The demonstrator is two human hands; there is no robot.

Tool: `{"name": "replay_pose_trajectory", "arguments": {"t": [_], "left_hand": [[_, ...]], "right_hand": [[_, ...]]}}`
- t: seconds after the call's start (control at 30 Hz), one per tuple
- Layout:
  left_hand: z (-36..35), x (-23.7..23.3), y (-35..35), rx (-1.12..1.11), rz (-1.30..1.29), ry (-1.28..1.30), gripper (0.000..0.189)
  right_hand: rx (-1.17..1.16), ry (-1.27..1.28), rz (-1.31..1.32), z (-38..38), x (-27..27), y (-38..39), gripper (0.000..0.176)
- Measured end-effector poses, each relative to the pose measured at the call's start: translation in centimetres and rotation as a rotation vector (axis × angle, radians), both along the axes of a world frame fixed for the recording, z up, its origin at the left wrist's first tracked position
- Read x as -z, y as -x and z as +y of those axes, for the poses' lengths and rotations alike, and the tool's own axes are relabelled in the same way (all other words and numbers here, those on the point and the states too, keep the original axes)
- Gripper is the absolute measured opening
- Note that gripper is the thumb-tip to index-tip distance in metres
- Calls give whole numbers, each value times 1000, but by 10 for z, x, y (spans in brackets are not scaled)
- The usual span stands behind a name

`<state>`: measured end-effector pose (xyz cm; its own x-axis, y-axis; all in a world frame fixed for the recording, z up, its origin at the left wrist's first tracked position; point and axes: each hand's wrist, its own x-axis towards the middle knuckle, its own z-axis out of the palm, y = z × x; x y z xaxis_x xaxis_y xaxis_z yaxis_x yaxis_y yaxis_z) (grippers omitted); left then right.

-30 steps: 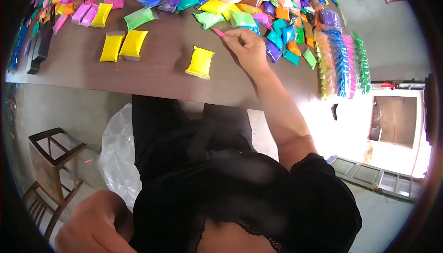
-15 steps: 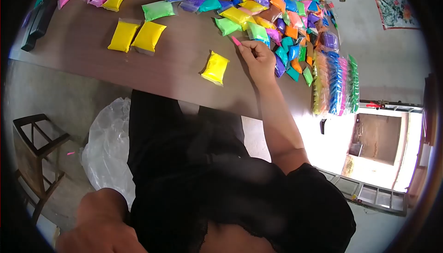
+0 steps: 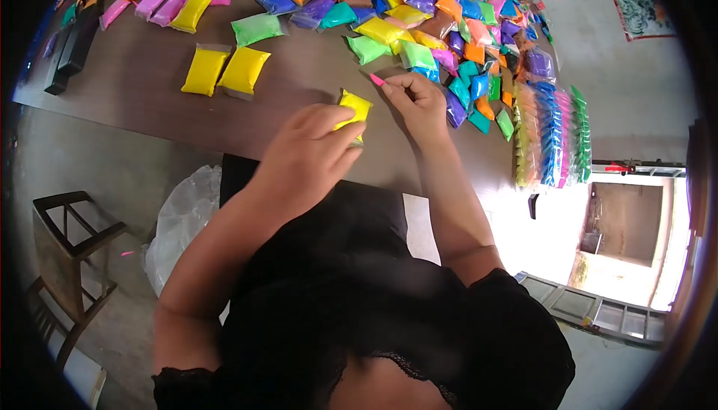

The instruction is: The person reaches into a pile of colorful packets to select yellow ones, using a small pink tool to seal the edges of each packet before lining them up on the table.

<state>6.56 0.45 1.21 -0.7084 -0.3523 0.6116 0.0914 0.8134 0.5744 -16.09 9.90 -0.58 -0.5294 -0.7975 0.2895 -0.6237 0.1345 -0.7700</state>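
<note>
On the brown table (image 3: 149,111), my left hand (image 3: 313,148) reaches over a yellow packet (image 3: 357,108), its fingers spread across the packet's left and lower parts. Whether it grips the packet is unclear, but the fingers are apart. My right hand (image 3: 420,105) pinches a small pointed pink piece (image 3: 377,79) between thumb and forefinger, up and to the right of that packet. Two more yellow packets (image 3: 204,70) (image 3: 244,70) lie side by side to the left. A light green packet (image 3: 257,29) rests above them.
Many coloured packets (image 3: 464,10) are heaped along the far and right side. Rows of stacked packets (image 3: 550,137) stand at the right edge. A black object (image 3: 78,47) lies at the left end. Below are a wooden chair (image 3: 75,242) and a clear plastic bag (image 3: 179,219).
My left hand has come up from the lower left, below the table, to the single yellow packet. My right hand still holds the pink piece. The view has shifted slightly.
</note>
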Motion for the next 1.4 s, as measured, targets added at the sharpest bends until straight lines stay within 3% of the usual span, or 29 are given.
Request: {"name": "replay_pose_trajectory", "arguments": {"t": [0.1, 0.2, 0.23, 0.3, 0.4, 0.53, 0.6, 0.73, 0.83, 0.93, 1.0, 1.03, 1.1, 1.17, 1.23, 1.27, 1.37, 1.4], "left_hand": [[6, 16, 20, -12, -121, 89, 34], [7, 27, 26, 1, -180, 139, 37], [6, 29, 26, -12, -168, 151, 37], [5, 28, 27, -12, -176, 180, 36], [6, 26, 25, -9, -190, 187, 34], [6, 24, 24, -2, -223, 154, 35], [5, 27, 26, -7, -202, 171, 33], [6, 28, 26, 3, -199, 202, 33], [5, 30, 27, 13, -190, 196, 34], [5, 30, 27, 5, -188, 169, 35], [6, 24, 25, 23, -215, 118, 39], [5, 20, 25, 30, -242, 65, 42], [1, 17, 31, -16, -231, 113, 42], [-6, 16, 39, -54, -224, 160, 42], [-13, 5, 45, -67, -11, -170, 37], [-14, -2, 41, -38, -156, -633, 29], [-27, 11, 38, -121, -276, -510, 24], [-32, 14, 39, -232, -249, -57, 20]], "right_hand": [[-75, -54, -134, 0, -12, -8, 10], [-347, -86, 67, 0, -18, -12, 8], [-342, -83, 60, -2, -19, -11, 8], [-348, -117, 364, -8, -26, -10, 8], [-361, -213, 546, -26, -32, -6, 8], [-303, -156, 467, -33, -35, 4, 8], [-446, -148, 356, -26, -38, -1, 6], [-351, -207, 612, -24, -22, 2, 11], [-184, -153, 476, -23, -26, -3, 11], [-327, -122, 317, -13, -20, -10, 13], [0, -231, 474, -8, -10, -4, 13], [3, -224, 478, -4, -9, -2, 13], [69, -75, 175, 9, -6, -2, 13], [92, -36, 158, 22, 4, -13, 13], [118, 2, 144, 27, 5, -18, 13], [129, 17, 147, 28, 5, -21, 12], [161, 48, 106, 30, 4, -23, 11], [175, 61, 70, 28, 4, -23, 11]]}}
